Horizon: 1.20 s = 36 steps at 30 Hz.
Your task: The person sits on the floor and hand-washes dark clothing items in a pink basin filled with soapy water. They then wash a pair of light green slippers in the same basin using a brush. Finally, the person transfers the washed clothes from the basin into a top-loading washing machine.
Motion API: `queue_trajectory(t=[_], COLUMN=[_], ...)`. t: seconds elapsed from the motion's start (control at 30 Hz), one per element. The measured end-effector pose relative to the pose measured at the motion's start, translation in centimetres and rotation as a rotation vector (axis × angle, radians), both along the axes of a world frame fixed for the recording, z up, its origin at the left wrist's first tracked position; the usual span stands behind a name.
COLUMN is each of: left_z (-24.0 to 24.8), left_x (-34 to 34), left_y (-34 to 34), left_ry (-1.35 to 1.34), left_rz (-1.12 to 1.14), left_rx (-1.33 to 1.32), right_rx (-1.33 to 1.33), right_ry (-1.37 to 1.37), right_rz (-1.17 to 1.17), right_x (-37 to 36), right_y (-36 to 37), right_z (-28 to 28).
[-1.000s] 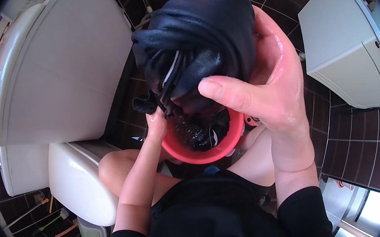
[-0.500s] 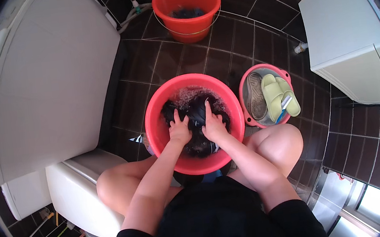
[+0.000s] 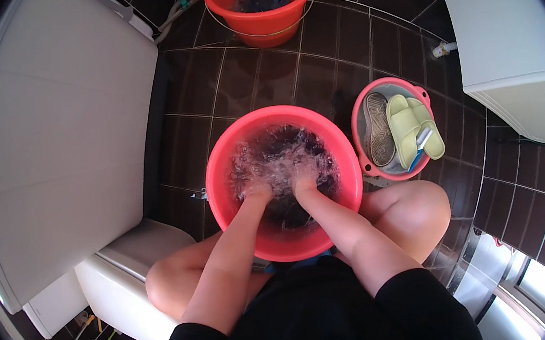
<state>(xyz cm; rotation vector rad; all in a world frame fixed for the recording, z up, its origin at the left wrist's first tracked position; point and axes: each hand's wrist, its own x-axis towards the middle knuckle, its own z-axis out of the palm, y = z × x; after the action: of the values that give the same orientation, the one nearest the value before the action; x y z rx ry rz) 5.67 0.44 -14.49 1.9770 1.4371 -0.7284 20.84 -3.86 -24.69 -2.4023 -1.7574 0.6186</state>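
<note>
A round pink basin (image 3: 223, 222) stands between my knees, holding water and dark wet cloth (image 3: 294, 211). Both of my hands are plunged into it up to about the wrists. My left hand (image 3: 258, 190) enters left of the middle and my right hand (image 3: 304, 181) just right of it. Splashing, foamy water covers the fingers of both, so I cannot see whether they grip the cloth. Most of the dark cloth lies under the churned surface.
A red bucket (image 3: 263, 24) with dark cloth inside stands beyond the basin. To the right, a small pink tub (image 3: 363, 143) carries green slippers (image 3: 405, 129), a brown shoe sole (image 3: 380, 129) and a blue-and-white brush (image 3: 420, 146). White cabinet-like bodies flank both sides of the dark tiled floor (image 3: 262, 80).
Both hands have gone from resting on the dark cloth, fingers visible, down into the water. The water has turned to splashes and the cloth is now mostly submerged. The view has shifted slightly.
</note>
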Motion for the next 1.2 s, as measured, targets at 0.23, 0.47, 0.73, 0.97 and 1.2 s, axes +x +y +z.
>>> queue_trajectory(t=[0.23, 0.47, 0.73, 0.97, 1.2], left_z=[3.5, 10.3, 13.4, 18.3, 24.3], left_x=[-2.3, -3.8, -6.6, -5.6, -6.2], left_y=[-0.3, -4.0, -7.1, -5.0, -1.5], left_ry=[-0.071, -0.361, -0.808, -0.980, -0.930], left_rz=[0.315, 0.430, 0.430, 0.369, 0.603], left_rx=[-0.198, 0.112, 0.348, 0.585, 0.485], right_rx=[-0.034, -0.248, -0.003, 0.111, 0.468], right_ry=[0.020, 0.529, 1.199, 1.724, 1.446], right_rz=[0.396, 0.156, 0.443, 0.436, -0.001], right_x=[-1.8, -2.9, -3.0, 1.6, 10.3], right_y=[1.7, 3.2, -1.4, -2.8, -2.2], right_z=[9.9, 28.4, 46.5, 52.3, 45.6])
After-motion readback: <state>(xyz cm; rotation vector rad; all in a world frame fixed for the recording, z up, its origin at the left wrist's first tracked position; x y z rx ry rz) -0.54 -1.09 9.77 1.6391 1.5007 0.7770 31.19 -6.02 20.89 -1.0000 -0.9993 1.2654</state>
